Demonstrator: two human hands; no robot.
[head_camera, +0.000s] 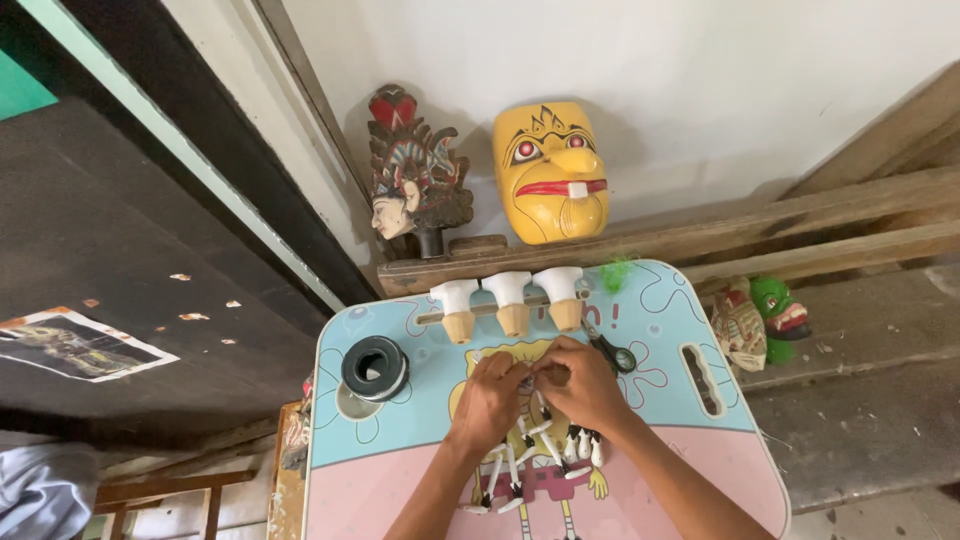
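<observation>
Both hands meet near the middle of the counter (660, 300), a small lap-style top printed with a cartoon figure on pale blue and pink. The left hand (490, 398) and the right hand (585, 385) bend inward until their fingers touch, and between them they pinch a small white and dark piece (527, 378). It is too small to say what it is, and I cannot tell which fingers carry the grip. Just below the hands, toward the near edge, a scatter of small white pegs with dark ends (535, 455) lies on the print.

For fine work like this, I judge it best to keep the wrists resting on the counter, hold the piece low over the surface so a slip loses nothing, and let one hand steady while the other does the turning or threading.

A spool of dark cord (375, 367) sits toward the left edge; its hollow centre looks empty. A pair of small scissors (612, 352) lies just right of the right hand. Along the far edge three white and tan cone-shaped pieces (510, 300) sit on a thin rod, with a green tuft (617, 272) beside them. A slot handle (701, 378) is cut near the right edge. Behind the counter, a yellow mask (552, 172) and a carved painted head (415, 180) lean against the wall.
</observation>
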